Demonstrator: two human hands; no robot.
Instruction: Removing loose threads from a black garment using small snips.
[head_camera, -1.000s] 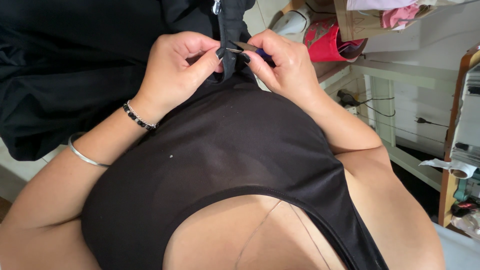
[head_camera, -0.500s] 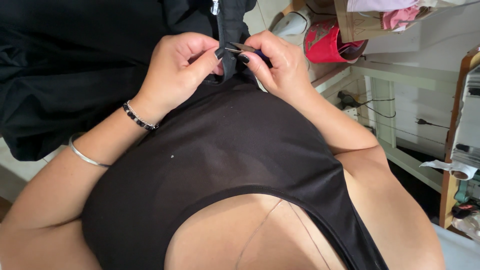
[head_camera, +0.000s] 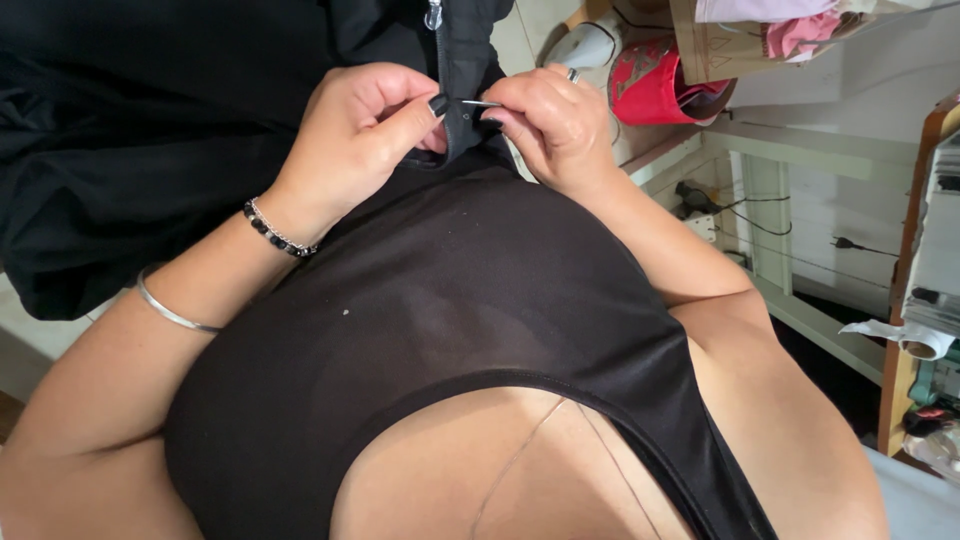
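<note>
Both my hands pinch a narrow strip of black fabric (head_camera: 462, 95).

My left hand (head_camera: 365, 130) grips the strip's left edge; my right hand (head_camera: 555, 125), closed, holds a thin silver metal needle (head_camera: 480, 103) across it, between my thumbs.

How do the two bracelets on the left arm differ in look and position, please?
The beaded bracelet is a string of small black beads with a thin silver chain, while the bangle is one plain, smooth silver hoop. The beaded bracelet sits at the wrist, close to the left hand; the bangle sits further up the forearm. Both circle the same arm and lie against the skin.
</note>
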